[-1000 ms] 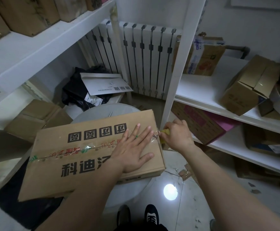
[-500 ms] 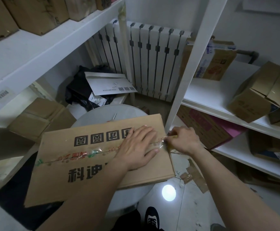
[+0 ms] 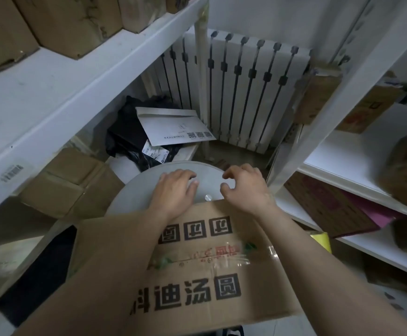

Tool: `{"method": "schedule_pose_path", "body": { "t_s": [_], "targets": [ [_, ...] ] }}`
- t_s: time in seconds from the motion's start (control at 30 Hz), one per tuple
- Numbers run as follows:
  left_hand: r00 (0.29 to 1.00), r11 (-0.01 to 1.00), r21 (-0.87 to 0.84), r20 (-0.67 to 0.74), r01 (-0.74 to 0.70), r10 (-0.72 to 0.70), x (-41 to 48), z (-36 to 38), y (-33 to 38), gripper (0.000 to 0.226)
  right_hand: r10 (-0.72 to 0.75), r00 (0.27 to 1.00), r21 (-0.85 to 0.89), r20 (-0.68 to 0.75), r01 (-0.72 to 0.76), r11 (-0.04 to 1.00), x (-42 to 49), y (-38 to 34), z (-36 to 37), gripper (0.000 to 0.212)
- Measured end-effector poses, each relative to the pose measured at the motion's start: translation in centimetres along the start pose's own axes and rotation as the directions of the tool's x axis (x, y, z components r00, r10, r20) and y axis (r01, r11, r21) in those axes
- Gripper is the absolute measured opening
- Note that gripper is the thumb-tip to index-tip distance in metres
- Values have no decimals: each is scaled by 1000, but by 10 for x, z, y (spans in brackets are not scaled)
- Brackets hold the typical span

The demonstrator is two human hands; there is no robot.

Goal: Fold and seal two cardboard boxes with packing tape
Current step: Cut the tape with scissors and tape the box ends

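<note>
On the far left, a white shelf board (image 3: 52, 93) carries several brown cardboard cartons (image 3: 71, 23) along its top. Below it, a folded brown cardboard box (image 3: 69, 185) sits in the lower bay, and behind that a black plastic bag (image 3: 129, 132) bears a white printed envelope (image 3: 175, 127).

In the centre, a round grey tabletop (image 3: 134, 192) holds the task's box: a flat brown cardboard box printed with large black characters (image 3: 204, 267). It lies across the near half of the tabletop and juts past its near edge toward the viewer. A strip of clear packing tape (image 3: 221, 258) runs along its middle seam.

The person's left hand (image 3: 175, 192) reaches past the far edge of the box, palm down, fingers curled over the bare tabletop, gripping nothing. Just beside it, the right hand (image 3: 243, 187) hovers at the same edge with fingers bent and loosely spread, also holding nothing. Both forearms cross over the box top.

Behind stands a white ribbed radiator (image 3: 241, 93). To the right, a white shelving unit (image 3: 357, 166) holds more brown boxes (image 3: 406, 170), and a yellow object (image 3: 322, 241) shows beside the right forearm.
</note>
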State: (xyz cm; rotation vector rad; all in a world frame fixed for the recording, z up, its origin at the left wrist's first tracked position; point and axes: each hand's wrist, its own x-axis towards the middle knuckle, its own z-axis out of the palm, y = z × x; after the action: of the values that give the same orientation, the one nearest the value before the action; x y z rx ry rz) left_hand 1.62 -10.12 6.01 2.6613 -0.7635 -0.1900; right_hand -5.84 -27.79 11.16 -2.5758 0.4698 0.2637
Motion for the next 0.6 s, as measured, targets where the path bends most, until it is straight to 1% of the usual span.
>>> {"method": "schedule_pose_path", "body": {
  "t_s": [0.07, 0.13, 0.2, 0.23, 0.33, 0.4, 0.47, 0.5, 0.53, 0.6],
  "targets": [
    [997, 997, 42, 39, 61, -63, 24, -3, -26, 24, -33, 999, 14, 38, 32, 999, 23, -14, 9, 37],
    [978, 988, 89, 152, 130, -142, 48, 1, -49, 21, -55, 995, 26, 83, 53, 998, 45, -24, 18, 35],
    [935, 973, 103, 273, 206, -227, 73, 14, -71, 20, -69, 986, -11, 151, 72, 997, 71, -30, 31, 35],
    [909, 967, 131, 335, 217, -249, 84, 23, -80, 21, -69, 978, -43, 196, 79, 996, 84, -30, 36, 35],
    [813, 956, 249, 519, 153, -265, 112, 57, -99, 23, -50, 936, -142, 348, 106, 984, 117, -27, 50, 36],
    [749, 950, 299, 607, 93, -264, 123, 76, -107, 28, -33, 905, -204, 423, 131, 970, 134, -26, 55, 35],
    [699, 941, 334, 660, 57, -277, 132, 93, -113, 31, -26, 885, -235, 464, 151, 960, 150, -28, 58, 34],
    [686, 939, 339, 670, 56, -283, 134, 102, -116, 32, -29, 879, -243, 477, 163, 956, 157, -30, 60, 33],
    [688, 939, 338, 666, 67, -289, 136, 112, -119, 32, -35, 875, -247, 482, 174, 953, 163, -31, 63, 33],
    [736, 936, 335, 607, 107, -302, 140, 130, -125, 33, -48, 866, -256, 497, 199, 946, 176, -32, 71, 31]
  ]
}}
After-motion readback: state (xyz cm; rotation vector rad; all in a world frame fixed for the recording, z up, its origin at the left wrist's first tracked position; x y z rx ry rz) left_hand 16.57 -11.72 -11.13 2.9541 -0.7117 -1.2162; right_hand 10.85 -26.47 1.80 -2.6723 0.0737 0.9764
